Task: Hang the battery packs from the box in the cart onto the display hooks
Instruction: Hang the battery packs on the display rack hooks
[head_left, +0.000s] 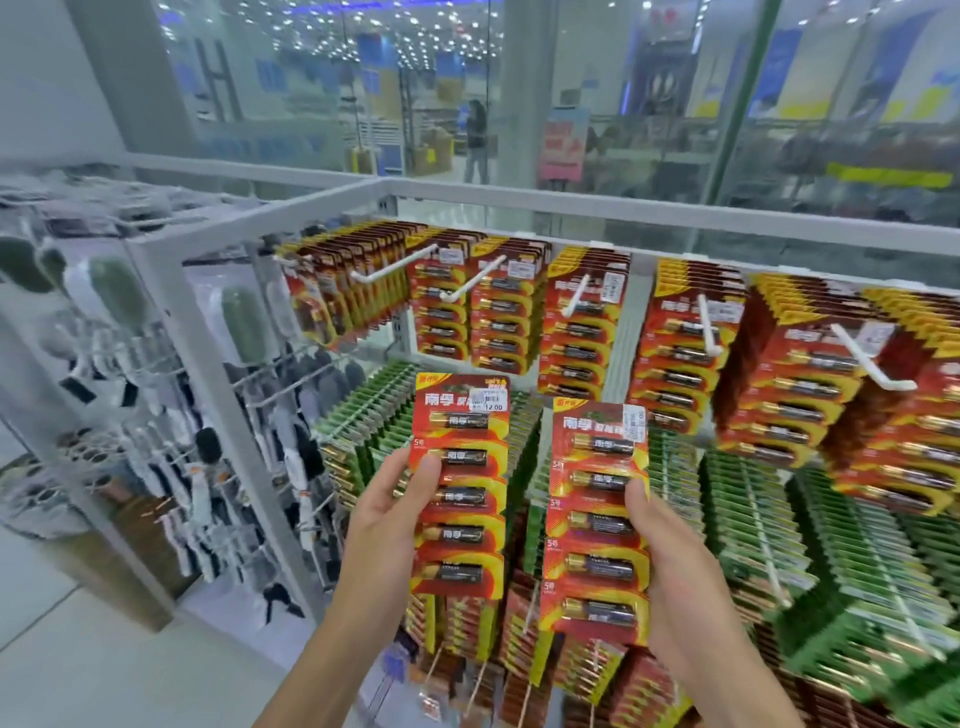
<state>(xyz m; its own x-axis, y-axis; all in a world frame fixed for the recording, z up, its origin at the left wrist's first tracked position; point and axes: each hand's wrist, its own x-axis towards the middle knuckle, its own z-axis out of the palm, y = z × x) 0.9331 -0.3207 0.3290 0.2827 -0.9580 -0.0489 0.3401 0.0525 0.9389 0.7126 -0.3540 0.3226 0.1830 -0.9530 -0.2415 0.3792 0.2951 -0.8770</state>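
My left hand (387, 519) grips a red battery pack (462, 483) by its left edge, thumb on the front, held upright before the display. In my right hand (675, 566) is a second red battery pack (597, 519), gripped by its right edge and also upright. Both packs carry several batteries in a column and a price sticker at the top. Above them, white display hooks (470, 283) (576, 296) stick out from rows of hanging red packs (576, 332). The box and the cart are out of view.
Green battery packs (753, 519) fill the lower hooks to the right and behind the held packs. A white rack frame (171, 312) at the left carries hanging brushes and small goods. A glass wall (571, 104) stands behind the display, with a person far beyond it.
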